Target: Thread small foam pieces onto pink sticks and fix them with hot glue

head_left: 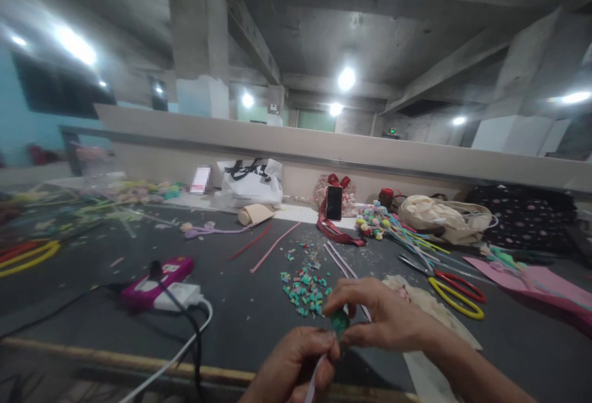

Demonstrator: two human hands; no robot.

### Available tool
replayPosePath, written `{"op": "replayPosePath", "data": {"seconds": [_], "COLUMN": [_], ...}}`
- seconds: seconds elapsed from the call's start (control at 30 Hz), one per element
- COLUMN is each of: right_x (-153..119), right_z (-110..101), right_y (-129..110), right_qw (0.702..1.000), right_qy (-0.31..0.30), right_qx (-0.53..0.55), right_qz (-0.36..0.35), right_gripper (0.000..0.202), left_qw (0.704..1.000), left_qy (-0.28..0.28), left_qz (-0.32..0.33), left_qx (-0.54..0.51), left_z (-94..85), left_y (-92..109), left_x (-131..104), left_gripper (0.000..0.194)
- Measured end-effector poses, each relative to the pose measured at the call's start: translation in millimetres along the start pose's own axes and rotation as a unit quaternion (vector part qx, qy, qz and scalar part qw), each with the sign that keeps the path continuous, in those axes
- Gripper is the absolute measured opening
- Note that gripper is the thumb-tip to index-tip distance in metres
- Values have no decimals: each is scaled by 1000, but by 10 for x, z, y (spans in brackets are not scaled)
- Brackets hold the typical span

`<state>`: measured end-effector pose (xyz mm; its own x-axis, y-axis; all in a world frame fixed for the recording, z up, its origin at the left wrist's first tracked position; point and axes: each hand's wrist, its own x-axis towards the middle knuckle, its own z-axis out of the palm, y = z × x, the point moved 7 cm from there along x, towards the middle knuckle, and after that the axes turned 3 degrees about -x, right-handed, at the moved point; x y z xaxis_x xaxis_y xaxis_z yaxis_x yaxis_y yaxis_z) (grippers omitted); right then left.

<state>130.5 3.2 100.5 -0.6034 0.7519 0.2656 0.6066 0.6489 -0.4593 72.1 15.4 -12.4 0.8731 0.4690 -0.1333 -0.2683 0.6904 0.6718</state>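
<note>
My left hand is closed in a pinch near the table's front edge, with a thin pale lilac strip running down from its fingers. Just above those fingertips is a small dark green piece, its exact kind unclear. Curled around that piece are the thumb and fingers of my right hand, almost touching the left. Many small green clippings, with a few red and pale bits among them, lie scattered beyond the hands. Two pale strips lie behind my right hand, partly covered by it.
Scissors with red and yellow handles lie to the right, beside crumpled cream paper. A purple power strip with cables is at left. Farther back are a phone, a white bag, colourful stems and pink sheet.
</note>
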Motion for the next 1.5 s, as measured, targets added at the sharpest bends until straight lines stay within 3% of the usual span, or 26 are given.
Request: {"op": "replayPosePath", "data": {"seconds": [0.33,0.43,0.53,0.6,0.67,0.77,0.97,1.07,1.17,1.27,1.4,1.5], "right_x": [-30,-61,-103,-136,-159,-127,57,141,188,196,88,-25], "right_z": [27,-6,-79,-81,2,248,650,758,811,792,654,583], "right_y": [59,86,186,329,479,570,392,377,430,434,420,423], "right_qw": [999,998,981,954,926,902,888,884,875,886,922,939], "right_qy": [10,23,90,156,207,212,166,165,179,182,219,236], "right_qx": [-4,47,162,234,272,310,388,405,414,391,272,184], "right_qz": [44,42,60,104,162,215,182,167,177,169,167,170], "right_gripper": [22,38,54,43,28,23,29,31,33,34,30,26], "left_qw": [1000,1000,997,993,991,984,965,948,938,944,958,950], "left_qy": [-6,13,66,92,105,129,180,231,243,222,174,182], "left_qz": [-12,1,47,72,84,118,182,217,248,242,214,244], "left_qx": [-5,9,-11,-21,-18,-21,-60,-40,-7,28,74,71], "left_z": [-14,-16,-80,-124,-154,-194,-308,-414,-431,-369,-260,-253], "left_y": [-40,-8,98,172,229,313,361,390,432,442,445,511], "left_x": [47,38,1,-32,-57,-81,-63,-79,-92,-87,-105,-165], "left_gripper": [16,18,23,27,28,31,33,37,38,40,42,44]}}
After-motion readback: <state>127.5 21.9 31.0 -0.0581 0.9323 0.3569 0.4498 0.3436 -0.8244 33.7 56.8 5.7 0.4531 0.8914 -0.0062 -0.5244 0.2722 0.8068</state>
